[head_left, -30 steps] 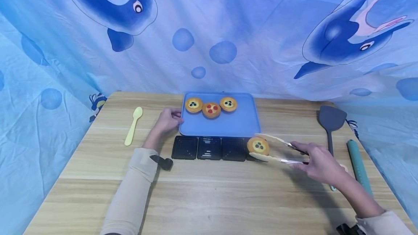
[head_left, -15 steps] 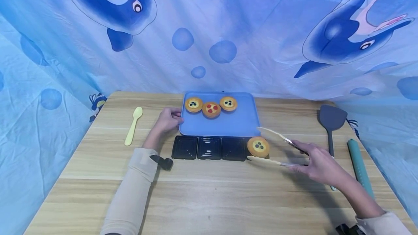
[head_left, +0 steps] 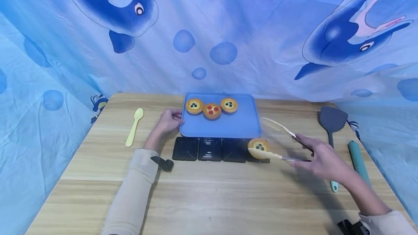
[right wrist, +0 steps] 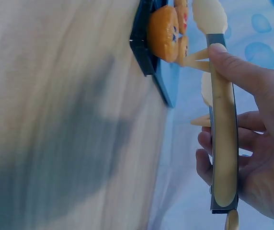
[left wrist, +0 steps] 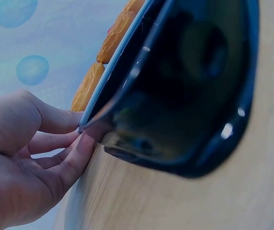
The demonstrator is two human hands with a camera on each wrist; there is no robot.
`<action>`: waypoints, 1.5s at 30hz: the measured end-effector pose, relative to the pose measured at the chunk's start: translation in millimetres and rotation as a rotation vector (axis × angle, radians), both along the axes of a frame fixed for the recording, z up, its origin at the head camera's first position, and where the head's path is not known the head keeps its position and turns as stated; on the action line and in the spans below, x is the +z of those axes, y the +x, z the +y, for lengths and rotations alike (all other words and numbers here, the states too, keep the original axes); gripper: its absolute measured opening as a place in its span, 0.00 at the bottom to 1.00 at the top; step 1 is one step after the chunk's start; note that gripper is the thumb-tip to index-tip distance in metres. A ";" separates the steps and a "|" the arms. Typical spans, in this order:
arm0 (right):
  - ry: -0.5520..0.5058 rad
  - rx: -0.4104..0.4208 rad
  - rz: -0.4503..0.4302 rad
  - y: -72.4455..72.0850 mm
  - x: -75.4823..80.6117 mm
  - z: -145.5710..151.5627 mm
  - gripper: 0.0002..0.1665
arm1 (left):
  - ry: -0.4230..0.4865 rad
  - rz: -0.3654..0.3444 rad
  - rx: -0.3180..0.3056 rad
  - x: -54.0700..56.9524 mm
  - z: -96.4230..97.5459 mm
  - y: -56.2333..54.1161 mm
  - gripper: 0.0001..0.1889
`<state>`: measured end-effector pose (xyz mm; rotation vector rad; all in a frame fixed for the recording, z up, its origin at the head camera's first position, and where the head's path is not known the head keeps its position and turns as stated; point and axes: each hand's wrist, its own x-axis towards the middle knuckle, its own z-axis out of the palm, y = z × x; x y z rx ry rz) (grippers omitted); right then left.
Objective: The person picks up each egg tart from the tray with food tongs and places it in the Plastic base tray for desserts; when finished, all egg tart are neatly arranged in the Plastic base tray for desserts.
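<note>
My left hand (head_left: 168, 120) pinches the left edge of a blue tray (head_left: 241, 122) between thumb and fingers. Two blueberry-topped egg tarts (head_left: 194, 106) and one red-topped tart (head_left: 212, 111) lie on this tray. My right hand (head_left: 326, 160) holds a pair of tongs (right wrist: 224, 139) with cream-coloured tips, their arms spread apart. One tip hangs in front of another blueberry-topped tart (head_left: 259, 144), which sits in the rightmost compartment of a black tray (head_left: 209, 149). The other tip is farther back, by the blue tray's right edge. Nothing is held between the tips.
A pale yellow spoon (head_left: 134, 127) lies at the left. To the right are a dark grey spatula (head_left: 332, 119), its handle partly behind my right hand, and a teal rolled or cylindrical object (head_left: 359, 162). A blue dolphin-print curtain (head_left: 248, 17) hangs behind the table.
The tongs have spread apart and come away from the tart, which stays in the black tray's right compartment. My right hand has shifted slightly right. My left hand keeps its place on the blue tray.
</note>
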<state>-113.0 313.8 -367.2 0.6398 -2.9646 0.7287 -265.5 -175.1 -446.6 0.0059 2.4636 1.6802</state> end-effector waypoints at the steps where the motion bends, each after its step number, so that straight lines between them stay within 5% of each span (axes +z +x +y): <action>1: 0.001 0.002 0.010 -1.5 1.6 -0.5 0.54 | 0.004 -0.003 0.001 -0.4 -0.2 0.7 0.28; 8: 0.014 0.023 0.077 -22.4 16.9 -11.9 0.53 | -0.023 0.006 0.010 0.4 -3.1 3.6 0.27; 14: 0.025 0.025 0.031 -54.6 27.8 -30.0 0.55 | -0.029 0.010 0.011 1.8 -5.8 3.9 0.26; 27: 0.040 0.033 -0.074 -129.1 18.9 -55.5 0.57 | 0.029 -0.003 0.013 -0.3 -1.0 2.2 0.26; 36: -0.012 0.025 -0.149 -152.1 6.7 -67.9 0.58 | 0.015 0.004 0.014 -1.6 -1.2 0.9 0.26; 45: 0.024 0.037 -0.115 -160.5 -9.5 -73.9 0.53 | 0.010 0.007 0.008 -2.1 -1.9 0.4 0.26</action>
